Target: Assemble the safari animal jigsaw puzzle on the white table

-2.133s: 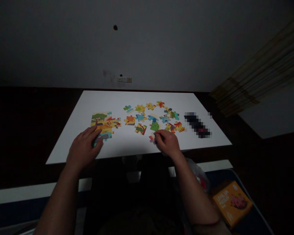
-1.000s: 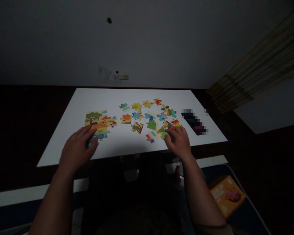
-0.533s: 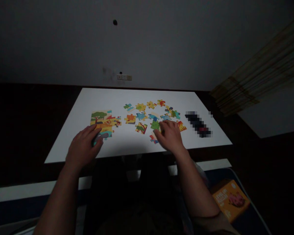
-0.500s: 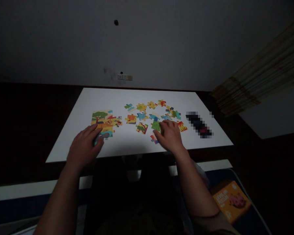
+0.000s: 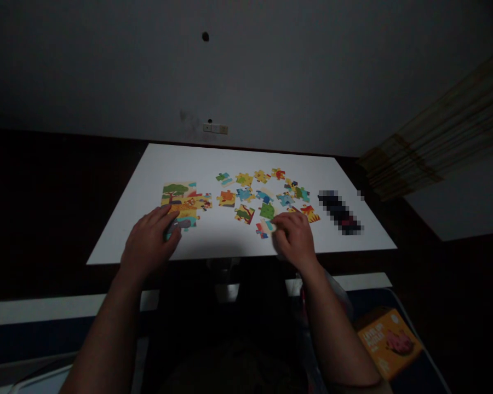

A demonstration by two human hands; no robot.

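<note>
My left hand point(image 5: 150, 238) lies with fingers stretched over the lower left of a joined puzzle section point(image 5: 181, 190). That section shows a tree, a giraffe and a grey animal, partly covered by the fingers. My right hand point(image 5: 296, 235) is closed, its fingers bent down at the right edge of a pink, white and blue puzzle piece point(image 5: 263, 230) lying on the table. Just above it is a green puzzle piece point(image 5: 267, 210). A piece with a red branch point(image 5: 244, 214) and an orange piece point(image 5: 227, 198) lie between the two hands.
Several more loose pieces, including a yellow piece point(image 5: 244, 178), spread over the white table point(image 5: 123, 219). A dark pixelated object point(image 5: 339, 212) lies at its right. An orange puzzle box point(image 5: 388, 342) sits lower right, below the table. A wall stands behind.
My right hand has drawn back from the green piece toward me, and its fingers have curled in beside the pink and blue piece. My left hand stays on the joined section. The view has shifted slightly.
</note>
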